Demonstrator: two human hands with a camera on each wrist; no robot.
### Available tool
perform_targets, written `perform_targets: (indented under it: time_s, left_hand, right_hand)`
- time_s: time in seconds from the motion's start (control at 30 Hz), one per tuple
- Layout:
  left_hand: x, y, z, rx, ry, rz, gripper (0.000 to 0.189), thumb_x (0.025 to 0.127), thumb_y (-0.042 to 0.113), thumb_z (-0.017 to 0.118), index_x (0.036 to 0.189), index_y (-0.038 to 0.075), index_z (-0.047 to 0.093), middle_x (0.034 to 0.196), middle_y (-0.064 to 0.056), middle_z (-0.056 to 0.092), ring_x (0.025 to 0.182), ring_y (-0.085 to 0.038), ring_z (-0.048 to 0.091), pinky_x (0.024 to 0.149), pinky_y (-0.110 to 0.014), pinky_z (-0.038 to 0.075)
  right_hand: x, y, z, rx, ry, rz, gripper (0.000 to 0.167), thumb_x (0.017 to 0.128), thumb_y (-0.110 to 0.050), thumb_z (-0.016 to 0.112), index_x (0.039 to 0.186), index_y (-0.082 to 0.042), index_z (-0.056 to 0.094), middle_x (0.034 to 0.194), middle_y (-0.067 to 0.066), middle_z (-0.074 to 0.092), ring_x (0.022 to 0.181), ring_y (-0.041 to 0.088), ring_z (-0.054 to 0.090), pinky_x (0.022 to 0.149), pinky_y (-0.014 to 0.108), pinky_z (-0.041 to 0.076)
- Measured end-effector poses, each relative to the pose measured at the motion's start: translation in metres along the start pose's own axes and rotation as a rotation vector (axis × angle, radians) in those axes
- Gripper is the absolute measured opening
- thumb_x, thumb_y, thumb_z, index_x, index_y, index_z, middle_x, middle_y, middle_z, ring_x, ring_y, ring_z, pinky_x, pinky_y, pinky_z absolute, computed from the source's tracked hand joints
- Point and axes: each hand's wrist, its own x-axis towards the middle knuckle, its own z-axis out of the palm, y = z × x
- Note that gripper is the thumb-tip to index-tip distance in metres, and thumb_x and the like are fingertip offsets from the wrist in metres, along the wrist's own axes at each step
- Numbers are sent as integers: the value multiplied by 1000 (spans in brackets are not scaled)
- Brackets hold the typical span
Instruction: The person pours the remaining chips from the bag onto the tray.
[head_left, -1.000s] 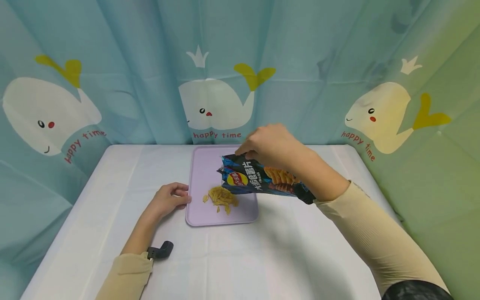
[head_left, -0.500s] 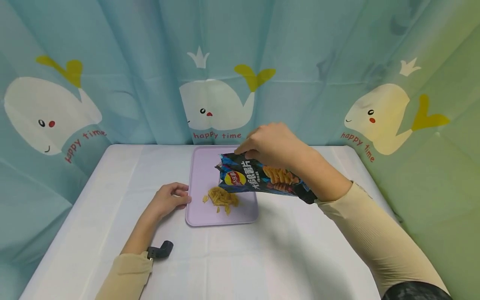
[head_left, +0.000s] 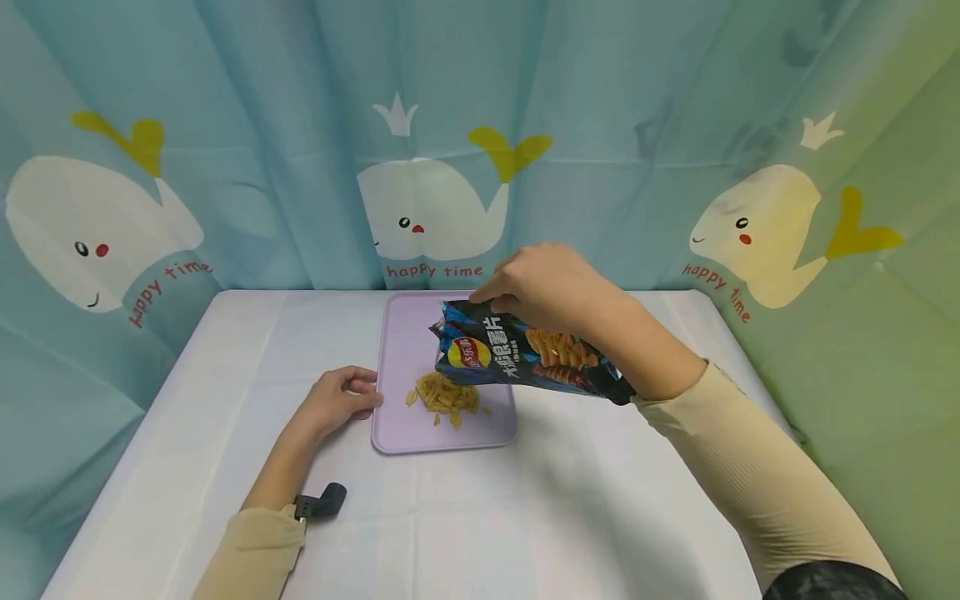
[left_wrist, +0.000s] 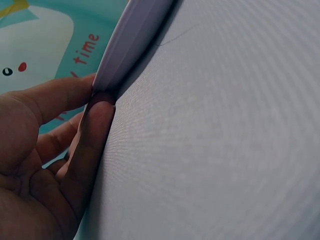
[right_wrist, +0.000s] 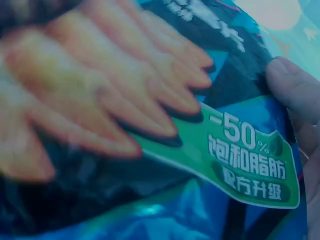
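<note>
Yeah, your right hand [head_left: 551, 285] is pinching that probably light, floppy bag's [head_left: 521, 354] edge, left hand [head_left: 339, 398] gripping the tray's [head_left: 408, 333] left edge.

Head view: bright, soft light, mostly sharp, yellower cast on the curtain [head_left: 862, 400] at far right, diffuse shadow on the worktop [head_left: 435, 533] alongside the right arm [head_left: 757, 458], wide-angle stretch toward the edges. Left wrist: dimmer, greyer, left grip [left_wrist: 45, 182] partly shaded, worktop going soft lower right. Right wrist: dark, cyan cast, bag [right_wrist: 160, 125] print blurred at left, lettering readable, upper-right corner washed out.
</note>
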Motion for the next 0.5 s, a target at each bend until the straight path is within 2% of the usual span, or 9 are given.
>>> perform_targets:
  time_s: [0.23,0.5]
  left_hand:
    - [1,-1,0,-1,0,4,45,89,9,74,128,-5,58,100,-13,63,82,-16,65,75,-26,63]
    - [1,-1,0,-5,-1,14,45,89,9,74,128,-6,57,100,-13,63,82,-15,65,75,-27,63]
  right_hand:
    - [0,2,-2,9,11,14,26,93,-25,71,117,-36,74,113,-10,74,80,16,67,57,31,53]
    - [0,1,-2,-2,23,-10,27,93,-26,72,117,-38,74,112,-12,74,78,15,66,56,33,52]
